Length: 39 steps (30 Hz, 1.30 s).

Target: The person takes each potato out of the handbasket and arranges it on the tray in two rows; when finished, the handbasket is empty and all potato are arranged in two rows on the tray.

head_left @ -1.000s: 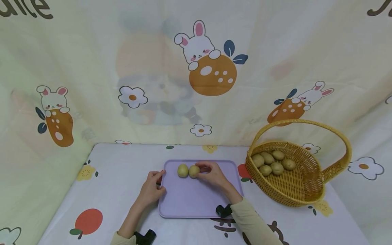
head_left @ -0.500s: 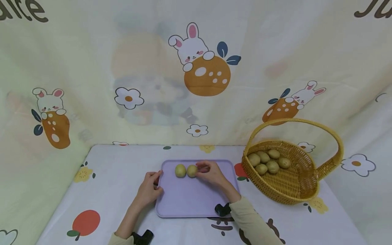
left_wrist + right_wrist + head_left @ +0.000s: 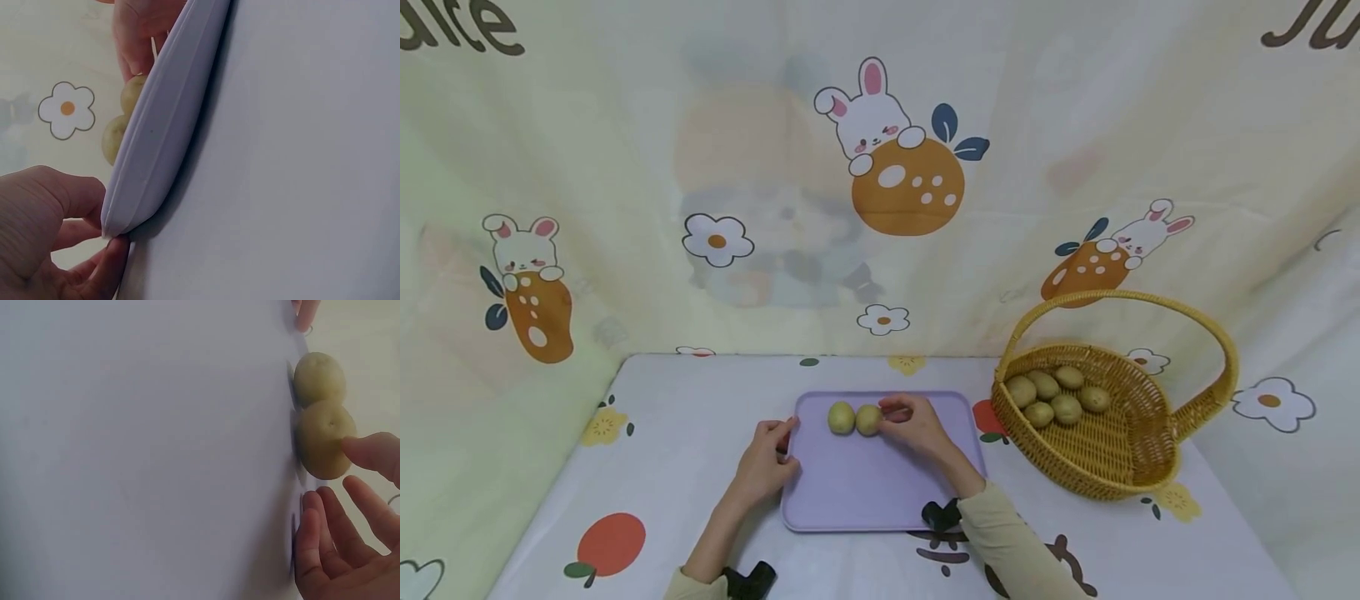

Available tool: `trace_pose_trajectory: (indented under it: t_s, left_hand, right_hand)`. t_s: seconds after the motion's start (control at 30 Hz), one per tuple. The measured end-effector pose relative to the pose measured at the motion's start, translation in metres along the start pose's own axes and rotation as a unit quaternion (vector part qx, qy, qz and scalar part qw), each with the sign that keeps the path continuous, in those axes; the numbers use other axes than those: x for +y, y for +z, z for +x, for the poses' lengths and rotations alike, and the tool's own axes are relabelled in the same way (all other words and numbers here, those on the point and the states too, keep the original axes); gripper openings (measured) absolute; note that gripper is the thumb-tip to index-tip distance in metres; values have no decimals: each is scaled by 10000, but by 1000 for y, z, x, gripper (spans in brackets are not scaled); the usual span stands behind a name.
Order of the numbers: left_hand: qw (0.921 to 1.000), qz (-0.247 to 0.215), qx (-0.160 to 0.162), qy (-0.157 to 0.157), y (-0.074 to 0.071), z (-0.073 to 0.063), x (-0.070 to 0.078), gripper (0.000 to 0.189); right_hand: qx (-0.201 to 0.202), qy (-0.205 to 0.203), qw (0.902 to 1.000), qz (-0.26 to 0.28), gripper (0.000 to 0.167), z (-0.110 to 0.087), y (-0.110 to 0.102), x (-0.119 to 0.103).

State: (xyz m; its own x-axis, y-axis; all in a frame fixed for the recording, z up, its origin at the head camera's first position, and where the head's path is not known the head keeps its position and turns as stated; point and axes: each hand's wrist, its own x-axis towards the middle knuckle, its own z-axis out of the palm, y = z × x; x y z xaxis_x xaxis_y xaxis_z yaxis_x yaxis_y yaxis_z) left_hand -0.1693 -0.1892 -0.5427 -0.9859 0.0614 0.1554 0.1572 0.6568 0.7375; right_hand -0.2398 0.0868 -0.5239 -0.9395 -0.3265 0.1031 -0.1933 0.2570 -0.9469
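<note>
On a flat lilac tray two small yellowish potatoes lie side by side near the far edge. My right hand holds the right potato from its right side; in the right wrist view the thumb touches it, while the index fingertip is close beneath. The left potato touches its neighbour and is free of any hand. At the tray's left edge my left hand grips the rim, with fingers above and below it in the left wrist view.
A yellow wicker basket with a tall handle stands right of the tray. Several potatoes lie in its left part. The table has a white printed cloth, and a printed curtain hangs behind.
The head view has shifted slightly. My right hand and the right potato have edged left a very little towards the other potato; my left hand stays on the tray's rim.
</note>
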Motion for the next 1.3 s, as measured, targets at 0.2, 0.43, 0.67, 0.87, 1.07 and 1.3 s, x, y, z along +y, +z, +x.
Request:
trace_pose_trajectory:
  t_s: [0.2, 0.43, 0.67, 0.87, 1.07, 1.3]
  left_hand:
    - [10000, 9, -72, -7, 0, 1, 1, 65]
    - [9999, 41, -93, 12, -4, 2, 2, 64]
    - [9999, 96, -112, -15, -4, 0, 4, 65]
    - [9999, 88, -140, 7, -1, 0, 3, 65]
    - [9999, 67, -134, -1, -2, 0, 3, 65]
    - [9998, 63, -163, -30, -2, 0, 3, 65]
  right_hand:
    - [311, 556, 9971, -413, 32, -6, -12, -13]
    - [603, 670, 9949, -454, 29, -14, -40, -20]
    - [629, 377, 9936, -855, 28, -30, -76, -36]
    - [857, 470, 9909, -926, 33, -46, -117, -47]
    - [1124, 650, 9872, -928, 40, -59, -168, -52]
    - [1739, 1224, 9634, -1633, 43, -73, -208, -41]
